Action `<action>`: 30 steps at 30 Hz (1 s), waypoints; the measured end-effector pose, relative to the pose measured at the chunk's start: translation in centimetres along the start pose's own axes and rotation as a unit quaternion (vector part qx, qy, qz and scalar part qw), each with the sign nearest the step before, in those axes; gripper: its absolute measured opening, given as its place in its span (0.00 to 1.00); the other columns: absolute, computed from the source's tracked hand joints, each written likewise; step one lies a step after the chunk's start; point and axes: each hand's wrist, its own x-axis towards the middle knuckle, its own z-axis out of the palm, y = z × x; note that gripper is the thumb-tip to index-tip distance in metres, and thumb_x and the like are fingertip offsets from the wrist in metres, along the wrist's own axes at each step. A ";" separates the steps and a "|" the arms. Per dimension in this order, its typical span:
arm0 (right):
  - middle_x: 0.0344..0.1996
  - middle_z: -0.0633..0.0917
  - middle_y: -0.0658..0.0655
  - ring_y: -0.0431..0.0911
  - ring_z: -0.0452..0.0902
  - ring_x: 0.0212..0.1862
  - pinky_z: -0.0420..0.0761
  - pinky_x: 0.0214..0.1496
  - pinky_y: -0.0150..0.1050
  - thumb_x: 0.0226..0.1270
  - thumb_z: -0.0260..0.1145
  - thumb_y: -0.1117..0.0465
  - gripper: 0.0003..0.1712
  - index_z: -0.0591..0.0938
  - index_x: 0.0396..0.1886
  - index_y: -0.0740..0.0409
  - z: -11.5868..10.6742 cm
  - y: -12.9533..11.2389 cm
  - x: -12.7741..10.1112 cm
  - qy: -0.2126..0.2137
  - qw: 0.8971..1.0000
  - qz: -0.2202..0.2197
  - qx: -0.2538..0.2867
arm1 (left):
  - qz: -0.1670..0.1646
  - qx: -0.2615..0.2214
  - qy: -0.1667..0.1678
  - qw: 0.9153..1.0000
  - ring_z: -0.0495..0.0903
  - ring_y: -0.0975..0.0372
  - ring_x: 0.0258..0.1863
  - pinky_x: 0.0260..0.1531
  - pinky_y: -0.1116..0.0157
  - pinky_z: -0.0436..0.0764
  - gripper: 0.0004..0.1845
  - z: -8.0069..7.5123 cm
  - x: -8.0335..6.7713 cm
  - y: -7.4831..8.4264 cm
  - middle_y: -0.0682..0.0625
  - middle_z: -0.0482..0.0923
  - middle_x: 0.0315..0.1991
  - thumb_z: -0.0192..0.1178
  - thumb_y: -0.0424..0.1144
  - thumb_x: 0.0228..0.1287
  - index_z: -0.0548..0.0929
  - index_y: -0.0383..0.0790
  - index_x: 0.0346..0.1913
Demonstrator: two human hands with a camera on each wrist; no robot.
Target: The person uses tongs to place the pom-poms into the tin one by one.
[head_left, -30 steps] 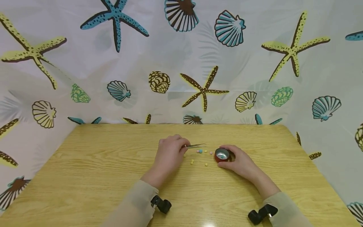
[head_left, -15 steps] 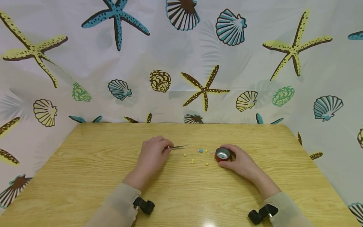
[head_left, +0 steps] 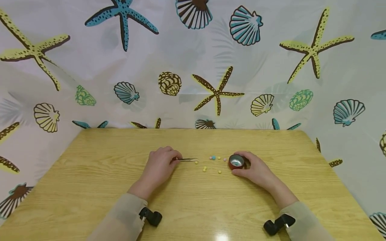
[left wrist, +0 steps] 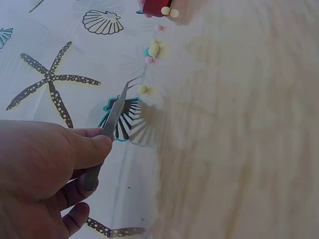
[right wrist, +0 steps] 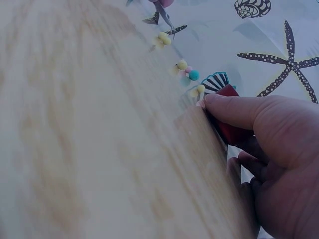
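The left hand [head_left: 159, 164] pinches tweezers [head_left: 187, 160] at a yellow bead [head_left: 196, 162]; closing the tips seems needed next, while the small red cup [head_left: 236, 162] is gripped by the right hand [head_left: 256, 169].

sleeves [head_left: 120, 222]: beige, long | wrist cameras [head_left: 150, 216]: small, black, one per wrist

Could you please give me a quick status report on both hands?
Left hand pinches thin metal tweezers, tips beside a small yellow bead. Right hand grips small red metal-lined cup. Nothing between tips and bead.
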 end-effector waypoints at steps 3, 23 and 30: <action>0.73 0.80 0.64 0.63 0.70 0.78 0.65 0.79 0.66 0.71 0.83 0.56 0.40 0.78 0.78 0.57 0.0 0.0 0.0 -0.002 1.000 0.001 0.002 | 0.000 0.007 -0.002 1.000 0.84 0.51 0.44 0.50 0.42 0.79 0.05 0.0 0.0 -0.1 0.52 0.86 0.41 0.74 0.34 0.74 0.94 0.47 0.47; 0.73 0.79 0.66 0.63 0.71 0.77 0.66 0.79 0.64 0.71 0.82 0.55 0.40 0.77 0.78 0.58 -0.2 -0.2 0.2 -0.004 1.000 0.003 0.010 | -0.007 0.021 -0.025 0.999 0.84 0.50 0.42 0.48 0.42 0.80 0.06 -0.1 0.3 -0.6 0.51 0.86 0.41 0.75 0.35 0.74 0.94 0.46 0.49; 0.73 0.79 0.66 0.63 0.71 0.78 0.66 0.79 0.64 0.72 0.82 0.56 0.40 0.77 0.79 0.58 -0.2 -0.2 0.0 -0.008 1.000 0.006 0.016 | -0.010 0.005 -0.036 0.999 0.83 0.51 0.42 0.48 0.42 0.79 0.05 -0.3 0.2 -1.0 0.51 0.86 0.41 0.74 0.35 0.74 0.94 0.46 0.49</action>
